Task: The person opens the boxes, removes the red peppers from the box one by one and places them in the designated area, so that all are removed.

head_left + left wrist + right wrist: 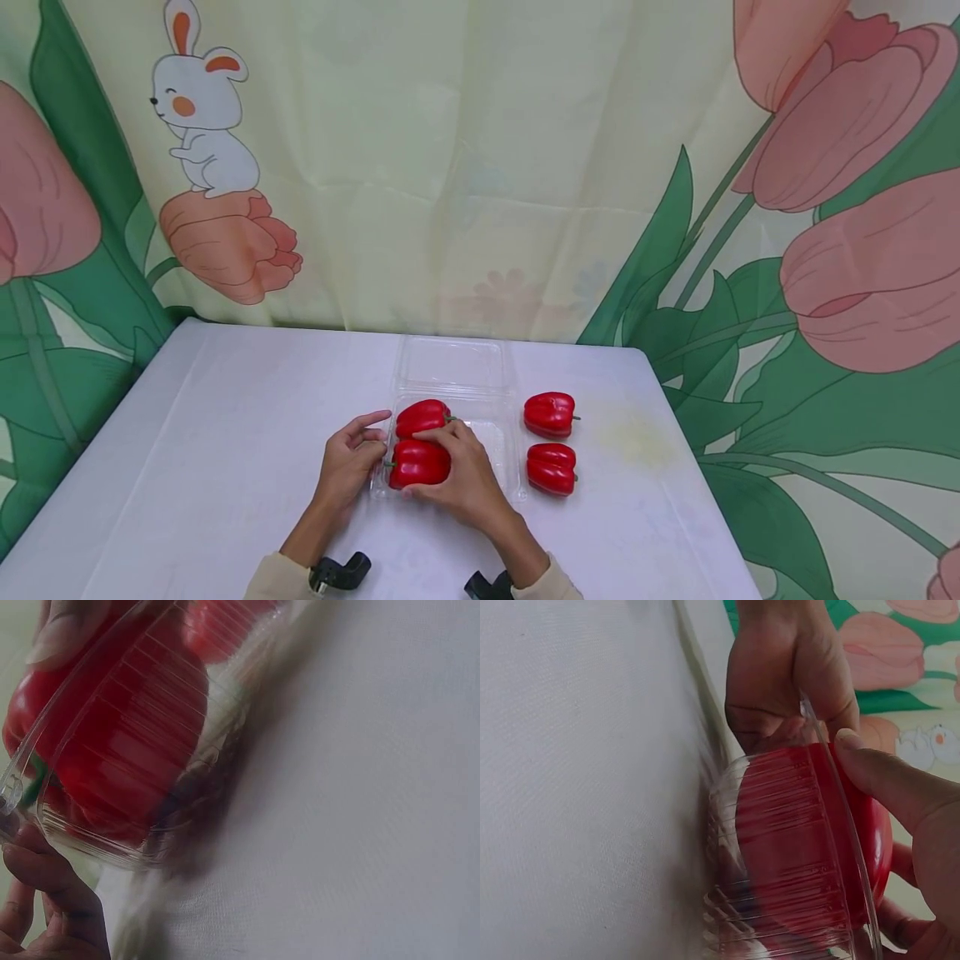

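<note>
A clear plastic clamshell container (pixel 495 454) stands on the table with its lid (pixel 453 365) folded back. Two red bell peppers sit side by side in its left half: the rear bell pepper (pixel 420 416) and the front bell pepper (pixel 415 465). My right hand (pixel 467 482) grips the front one from the right, thumb at its near side and fingers over its far side. At the container's left wall, my left hand (pixel 347 468) pinches the rim beside the green stem. In the left wrist view, the front bell pepper (pixel 127 742) shows through the ribbed wall.
Right of the container lie two more red bell peppers, a far one (pixel 550 414) and a near one (pixel 551 468). A white cloth covers the table (pixel 225 433). Behind it hangs a curtain (pixel 450 167) printed with tulips and a rabbit.
</note>
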Tool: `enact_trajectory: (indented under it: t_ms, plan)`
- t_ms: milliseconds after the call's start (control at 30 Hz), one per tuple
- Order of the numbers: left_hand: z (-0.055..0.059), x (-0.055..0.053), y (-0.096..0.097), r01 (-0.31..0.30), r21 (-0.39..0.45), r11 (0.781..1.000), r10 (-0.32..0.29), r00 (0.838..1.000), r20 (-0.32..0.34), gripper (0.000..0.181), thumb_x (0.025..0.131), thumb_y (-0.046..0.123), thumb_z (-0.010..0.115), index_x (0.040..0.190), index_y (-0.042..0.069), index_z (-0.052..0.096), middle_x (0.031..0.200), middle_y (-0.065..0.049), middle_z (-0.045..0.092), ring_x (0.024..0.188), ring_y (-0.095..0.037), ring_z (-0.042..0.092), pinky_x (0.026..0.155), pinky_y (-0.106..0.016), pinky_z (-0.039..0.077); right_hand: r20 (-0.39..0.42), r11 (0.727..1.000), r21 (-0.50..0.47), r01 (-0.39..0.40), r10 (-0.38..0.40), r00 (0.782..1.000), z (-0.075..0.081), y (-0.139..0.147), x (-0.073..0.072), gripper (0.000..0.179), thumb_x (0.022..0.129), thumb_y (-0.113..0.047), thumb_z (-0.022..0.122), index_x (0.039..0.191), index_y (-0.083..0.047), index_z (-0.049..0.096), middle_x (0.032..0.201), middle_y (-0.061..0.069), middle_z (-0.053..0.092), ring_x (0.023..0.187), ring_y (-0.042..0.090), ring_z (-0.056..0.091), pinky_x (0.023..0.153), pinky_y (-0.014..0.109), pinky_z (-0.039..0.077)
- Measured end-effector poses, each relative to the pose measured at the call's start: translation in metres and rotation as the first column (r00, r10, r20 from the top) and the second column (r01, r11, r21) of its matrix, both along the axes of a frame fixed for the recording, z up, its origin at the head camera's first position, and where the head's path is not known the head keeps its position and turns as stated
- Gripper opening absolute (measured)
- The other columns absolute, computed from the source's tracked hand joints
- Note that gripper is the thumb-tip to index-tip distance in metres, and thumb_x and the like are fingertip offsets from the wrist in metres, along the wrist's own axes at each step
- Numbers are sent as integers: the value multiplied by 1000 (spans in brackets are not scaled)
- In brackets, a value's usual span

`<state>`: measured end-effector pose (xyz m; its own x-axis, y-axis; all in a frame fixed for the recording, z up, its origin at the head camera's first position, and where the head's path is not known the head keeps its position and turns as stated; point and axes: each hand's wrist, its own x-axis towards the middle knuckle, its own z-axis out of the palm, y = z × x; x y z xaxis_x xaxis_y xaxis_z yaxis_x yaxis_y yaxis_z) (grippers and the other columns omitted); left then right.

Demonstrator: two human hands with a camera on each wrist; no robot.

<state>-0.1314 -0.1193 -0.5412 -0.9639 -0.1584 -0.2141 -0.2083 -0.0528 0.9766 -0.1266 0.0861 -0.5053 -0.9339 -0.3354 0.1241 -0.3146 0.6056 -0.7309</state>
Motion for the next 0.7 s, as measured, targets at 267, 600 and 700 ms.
enact_trajectory:
  t_ms: [267, 600, 700]
  plan:
    - [0, -1, 0, -4, 3, 1000, 4, 1000, 9, 49, 93, 10, 74, 141, 20, 66, 118, -14, 66, 77, -18, 60, 67, -21, 56, -11, 999, -37, -13, 12, 1000, 8, 7, 1, 72, 73, -39, 96, 139, -29, 67, 129, -4, 62, 125, 17, 59, 91, 31, 62]
    - [-1, -2, 1, -7, -5, 1000, 7, 1000, 19, 46, 94, 8, 71, 138, 20, 67, 112, -14, 66, 68, -16, 57, 62, -22, 55, 33, 994, -109, -15, 19, 999, 15, 22, 0, 70, 74, -40, 96, 138, -31, 68, 123, -7, 62, 122, 17, 61, 90, 30, 63]
    - [0, -2, 0, -5, -1, 1000, 5, 1000, 16, 46, 94, 7, 70, 138, 18, 67, 111, -15, 66, 67, -15, 56, 61, -22, 54, 33, 992, -129, -11, 15, 999, 17, 26, -1, 69, 74, -38, 97, 138, -31, 69, 122, -7, 62, 121, 17, 62, 90, 31, 63]
